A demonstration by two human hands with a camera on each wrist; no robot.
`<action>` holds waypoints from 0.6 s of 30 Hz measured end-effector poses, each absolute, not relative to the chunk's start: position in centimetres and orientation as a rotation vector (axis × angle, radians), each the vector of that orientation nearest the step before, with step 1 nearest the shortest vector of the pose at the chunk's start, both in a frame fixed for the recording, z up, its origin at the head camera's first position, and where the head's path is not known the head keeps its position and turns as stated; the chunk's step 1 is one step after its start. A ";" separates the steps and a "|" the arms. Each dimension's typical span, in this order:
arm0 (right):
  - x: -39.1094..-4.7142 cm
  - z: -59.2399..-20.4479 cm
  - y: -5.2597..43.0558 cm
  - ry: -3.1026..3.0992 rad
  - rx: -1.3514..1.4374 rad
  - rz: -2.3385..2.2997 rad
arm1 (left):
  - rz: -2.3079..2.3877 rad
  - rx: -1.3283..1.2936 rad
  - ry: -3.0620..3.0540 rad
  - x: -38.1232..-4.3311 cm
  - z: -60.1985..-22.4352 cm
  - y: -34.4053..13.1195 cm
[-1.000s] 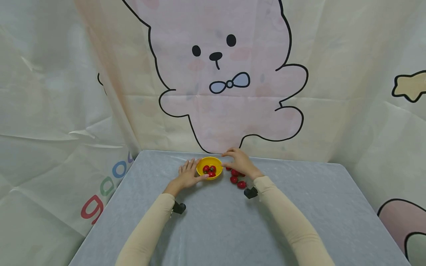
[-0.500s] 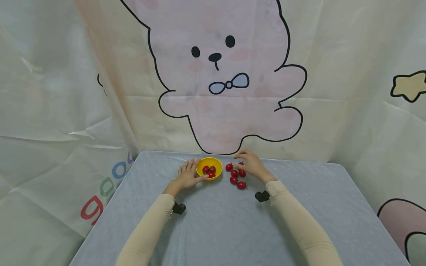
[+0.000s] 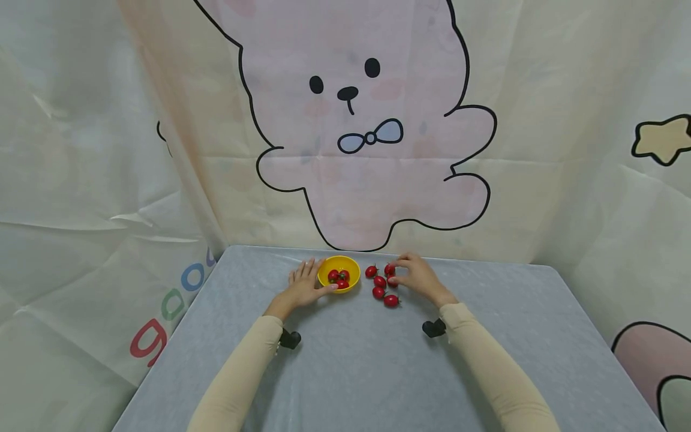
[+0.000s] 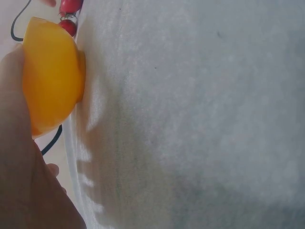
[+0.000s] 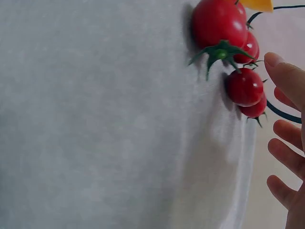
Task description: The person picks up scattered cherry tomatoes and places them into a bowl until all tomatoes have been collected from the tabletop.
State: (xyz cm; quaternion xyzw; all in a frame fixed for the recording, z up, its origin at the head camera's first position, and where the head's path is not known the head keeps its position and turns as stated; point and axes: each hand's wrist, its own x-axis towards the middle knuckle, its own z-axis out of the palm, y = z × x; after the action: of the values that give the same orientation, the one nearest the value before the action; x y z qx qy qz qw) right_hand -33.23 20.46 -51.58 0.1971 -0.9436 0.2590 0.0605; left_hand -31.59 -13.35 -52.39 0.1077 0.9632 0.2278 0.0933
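Observation:
On the pale cloth, a yellow bowl (image 3: 341, 261) holds a few red cherry tomatoes (image 3: 343, 284). My left hand (image 3: 300, 290) rests against the bowl's left and near sides, its fingers spread and the thumb along the rim. In the left wrist view that thumb lies along the yellow bowl (image 4: 51, 76). Right of the bowl lie several loose cherry tomatoes (image 3: 379, 282) with green stems. My right hand (image 3: 424, 279) is over the right side of this group, fingers and thumb apart around the back-right tomatoes. The right wrist view shows no tomato between the fingers (image 5: 286, 155).
A light grey-blue cloth covers the table (image 3: 351, 366). Right behind its far edge hangs a cream backdrop (image 3: 540, 198) with a printed pink bear. Black wrist cameras stick out under both sleeves.
My right hand has moved from beside the bowl's right rim rightward to the far-right loose tomatoes, uncovering the group. The left hand and bowl stay in place.

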 end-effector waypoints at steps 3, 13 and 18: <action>-33.1 -52.0 20.5 -2.847 0.614 0.750 | 0.666 0.314 2.859 -31.7 -52.5 -13.4; -33.0 -53.0 20.5 -2.894 0.591 0.677 | 0.684 0.338 2.863 -31.9 -52.9 -13.5; -33.0 -53.2 20.4 -2.897 0.586 0.651 | 0.687 0.333 2.866 -31.8 -52.8 -13.5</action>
State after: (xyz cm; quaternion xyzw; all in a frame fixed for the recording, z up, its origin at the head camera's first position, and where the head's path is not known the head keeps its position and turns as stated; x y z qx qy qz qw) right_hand -33.05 20.44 -53.25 0.1932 -0.9557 0.2147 0.0575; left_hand -31.79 -13.47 -52.78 0.1117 0.9626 0.2308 0.0877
